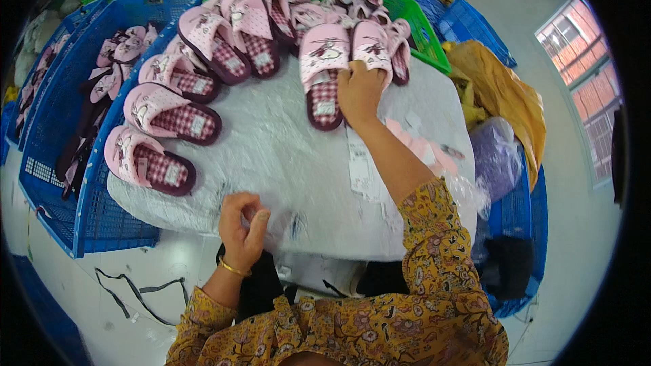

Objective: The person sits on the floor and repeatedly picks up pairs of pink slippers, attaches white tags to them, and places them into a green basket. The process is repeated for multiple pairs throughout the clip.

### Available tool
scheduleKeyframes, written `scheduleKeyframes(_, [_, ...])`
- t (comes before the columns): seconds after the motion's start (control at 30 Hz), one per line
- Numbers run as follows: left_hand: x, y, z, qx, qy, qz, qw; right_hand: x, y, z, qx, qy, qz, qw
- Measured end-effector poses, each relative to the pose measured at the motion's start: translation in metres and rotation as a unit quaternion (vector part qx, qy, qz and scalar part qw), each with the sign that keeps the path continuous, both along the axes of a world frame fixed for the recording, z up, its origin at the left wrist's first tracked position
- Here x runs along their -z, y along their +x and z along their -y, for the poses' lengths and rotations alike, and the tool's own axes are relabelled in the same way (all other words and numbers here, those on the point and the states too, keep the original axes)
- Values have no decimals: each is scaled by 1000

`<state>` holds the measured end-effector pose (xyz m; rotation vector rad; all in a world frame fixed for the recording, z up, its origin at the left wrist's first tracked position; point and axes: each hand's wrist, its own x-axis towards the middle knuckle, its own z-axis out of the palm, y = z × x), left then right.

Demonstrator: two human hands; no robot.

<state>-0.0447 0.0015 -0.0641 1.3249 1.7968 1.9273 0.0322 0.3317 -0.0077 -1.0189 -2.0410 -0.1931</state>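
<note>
R hand [363, 91] is at the mouth of a pink slipper [371, 44] on the tbl's [285, 163] far side; partly hidden, can't tell if gripping. L hand [244, 230], half-curled, empty, hovers nr front edge.

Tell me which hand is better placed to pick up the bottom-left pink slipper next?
Left, I think. The left hand looks empty and is nearer that bottom-left slipper. The right hand is farther off and busy touching another slipper.
</note>
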Motion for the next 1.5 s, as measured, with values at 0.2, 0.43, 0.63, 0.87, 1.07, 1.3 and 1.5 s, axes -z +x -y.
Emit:
scheduleKeyframes(0.2, [-12, 4, -10, -9, 8, -76, 997, -6, 69, 162, -150, -113, -14, 982])
scheduleKeyframes(0.43, [-3, 3, -17, -11, -24, -145, 989, 1, 110, 236, -184, -231, 36, 955])
scheduleKeyframes(0.63, [-3, 7, -19, -54, -46, -172, 983, -60, 146, 220, -123, -433, 70, 890])
scheduleKeyframes(0.87, [-1, 12, -20, -45, -25, -138, 989, -2, 247, 59, 49, -226, 53, 971])
scheduleKeyframes(1.07, [-4, 12, -19, -56, -37, -138, 988, 8, 265, 1, 38, -304, 171, 936])
scheduleKeyframes(1.3, [1, 10, -21, -55, -32, -129, 990, 17, 273, -24, 11, -344, 128, 930])
scheduleKeyframes(1.5, [2, 8, -19, -41, -40, -92, 994, 19, 288, -34, -31, -403, 16, 915])
